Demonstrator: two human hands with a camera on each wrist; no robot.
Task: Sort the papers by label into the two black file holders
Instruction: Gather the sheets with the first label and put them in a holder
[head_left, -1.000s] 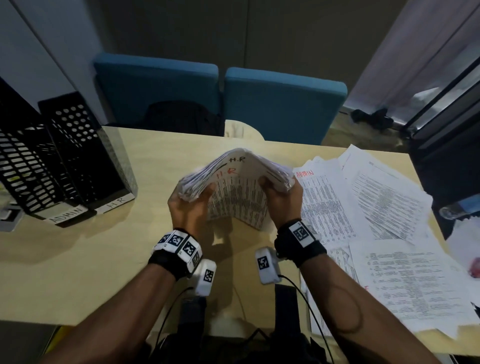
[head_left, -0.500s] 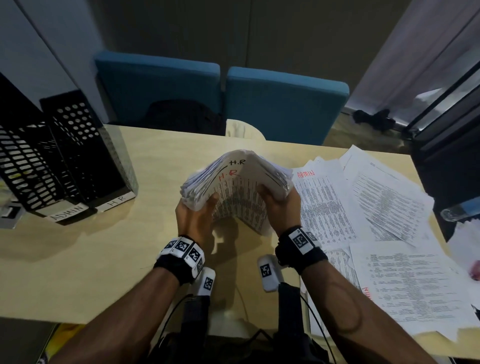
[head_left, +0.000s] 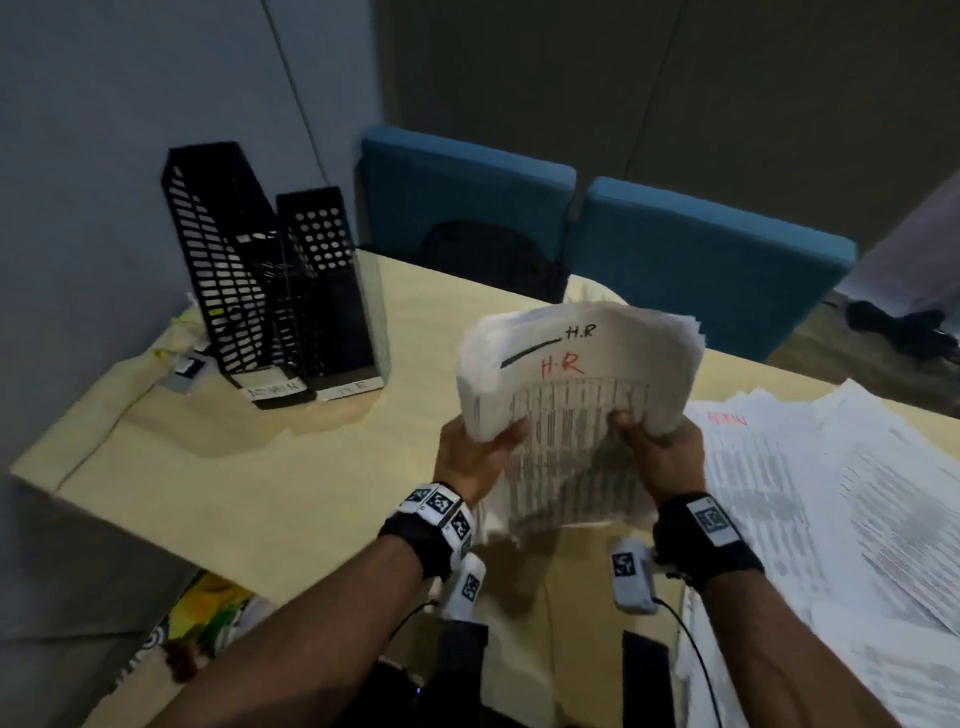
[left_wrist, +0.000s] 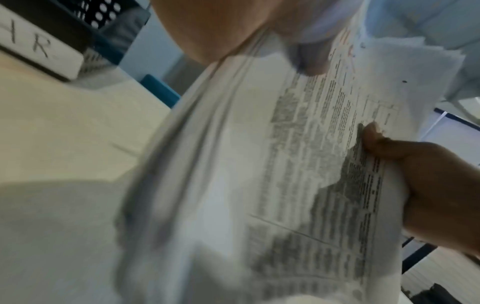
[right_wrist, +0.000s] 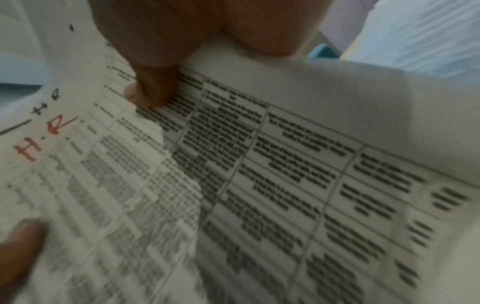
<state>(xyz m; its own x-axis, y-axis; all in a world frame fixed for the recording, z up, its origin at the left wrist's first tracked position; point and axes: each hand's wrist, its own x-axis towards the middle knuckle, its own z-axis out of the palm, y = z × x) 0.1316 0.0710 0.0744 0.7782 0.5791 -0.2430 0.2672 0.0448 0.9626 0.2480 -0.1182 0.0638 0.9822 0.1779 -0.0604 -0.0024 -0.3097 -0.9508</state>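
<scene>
While both my left hand (head_left: 480, 457) and right hand (head_left: 657, 457) clamp the H.R stack (head_left: 576, 384) (bowed, mid-air), I should square it, then steer toward the H.R holder (head_left: 332, 291) at ten o'clock.

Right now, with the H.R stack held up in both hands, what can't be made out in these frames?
- Inside the two file holders: head view, mesh walls hide any contents.
- Sheets under the stack's top page: covered, labels unseen.
- Left hand fingers: behind the stack; left wrist view is blurred.
- Loose papers on the table: cut by the right edge, text too small.
- ADMIN label: blurred, barely legible.
</scene>
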